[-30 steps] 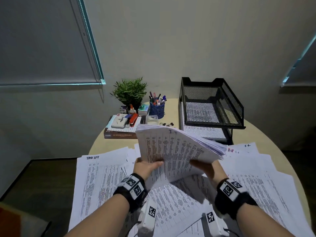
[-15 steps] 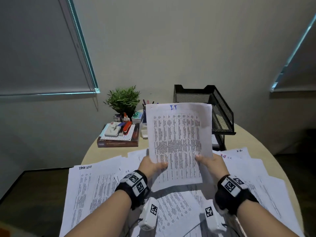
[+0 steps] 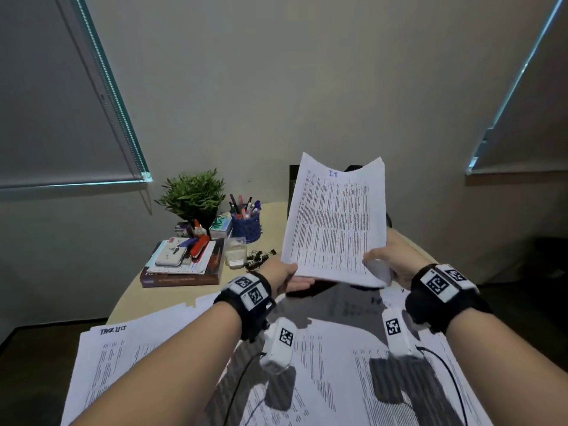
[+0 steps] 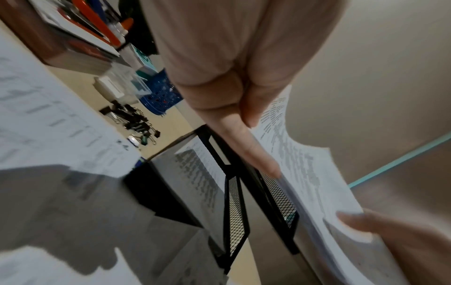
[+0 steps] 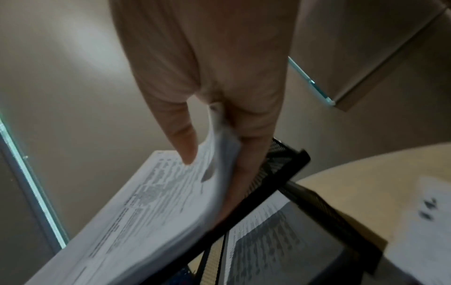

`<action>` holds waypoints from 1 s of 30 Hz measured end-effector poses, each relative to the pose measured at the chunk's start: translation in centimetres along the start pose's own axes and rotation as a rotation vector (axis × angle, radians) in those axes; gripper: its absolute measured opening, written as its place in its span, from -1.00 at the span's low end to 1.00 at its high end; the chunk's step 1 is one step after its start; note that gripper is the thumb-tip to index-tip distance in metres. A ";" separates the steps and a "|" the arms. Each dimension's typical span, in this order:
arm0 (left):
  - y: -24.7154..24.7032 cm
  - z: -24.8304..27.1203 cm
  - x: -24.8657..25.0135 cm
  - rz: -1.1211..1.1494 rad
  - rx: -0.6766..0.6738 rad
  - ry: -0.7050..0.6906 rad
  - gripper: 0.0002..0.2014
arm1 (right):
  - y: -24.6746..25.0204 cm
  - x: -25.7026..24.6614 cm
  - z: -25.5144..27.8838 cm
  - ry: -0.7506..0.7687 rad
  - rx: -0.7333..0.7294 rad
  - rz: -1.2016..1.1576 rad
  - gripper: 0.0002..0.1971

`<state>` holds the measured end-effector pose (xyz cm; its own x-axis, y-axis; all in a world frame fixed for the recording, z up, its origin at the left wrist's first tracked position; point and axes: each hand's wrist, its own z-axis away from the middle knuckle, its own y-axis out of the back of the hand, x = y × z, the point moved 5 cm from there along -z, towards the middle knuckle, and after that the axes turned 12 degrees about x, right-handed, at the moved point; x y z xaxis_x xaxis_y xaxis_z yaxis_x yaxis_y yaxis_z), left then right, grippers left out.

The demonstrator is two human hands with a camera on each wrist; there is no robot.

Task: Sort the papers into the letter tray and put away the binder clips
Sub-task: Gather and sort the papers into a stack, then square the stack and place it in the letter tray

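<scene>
I hold a thick stack of printed papers [image 3: 335, 222], headed "IT" in blue, upright above the table. My left hand [image 3: 284, 276] pinches its lower left corner and my right hand [image 3: 390, 262] grips its lower right corner, thumb on the front sheet. In the wrist views the stack [image 4: 310, 185] [image 5: 151, 202] hangs just over the black mesh letter tray [image 4: 234, 208] [image 5: 288, 164], whose lower tier holds printed sheets. From the head view the stack hides most of the tray [image 3: 293, 186]. A heap of black binder clips [image 3: 256, 259] [image 4: 131, 119] lies on the table left of the tray.
Many loose printed sheets [image 3: 338, 364] cover the near half of the round beige table [image 3: 172, 293]. At the back left stand a potted plant [image 3: 192, 195], a blue pen cup [image 3: 246, 224], a small clear box [image 3: 236, 250] and a book [image 3: 181, 276] topped with stationery.
The stack has risen from a tilted, fanned pose to upright and moved forward and right, so it now covers the letter tray. Both hands kept their grip.
</scene>
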<state>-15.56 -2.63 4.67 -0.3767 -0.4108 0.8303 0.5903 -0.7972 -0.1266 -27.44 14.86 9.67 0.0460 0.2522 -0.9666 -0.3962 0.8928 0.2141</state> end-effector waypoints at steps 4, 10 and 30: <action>-2.2 -2.7 2.0 -0.015 0.058 -0.006 -0.59 | 1.1 1.3 -3.3 -0.200 0.010 0.097 -0.36; -1.5 -6.0 4.0 -0.425 0.341 -0.218 -0.87 | 0.7 3.7 -7.8 -0.257 0.248 0.097 -0.45; 8.7 -2.6 -5.9 -0.561 0.484 -0.206 -0.79 | 2.6 4.5 -0.1 0.258 0.342 0.841 -0.56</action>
<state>-10.07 -8.33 -2.72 -0.5994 0.1265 0.7904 0.6145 -0.5600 0.5556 -28.40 18.29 5.86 -0.3532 0.8095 -0.4690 0.0853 0.5271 0.8455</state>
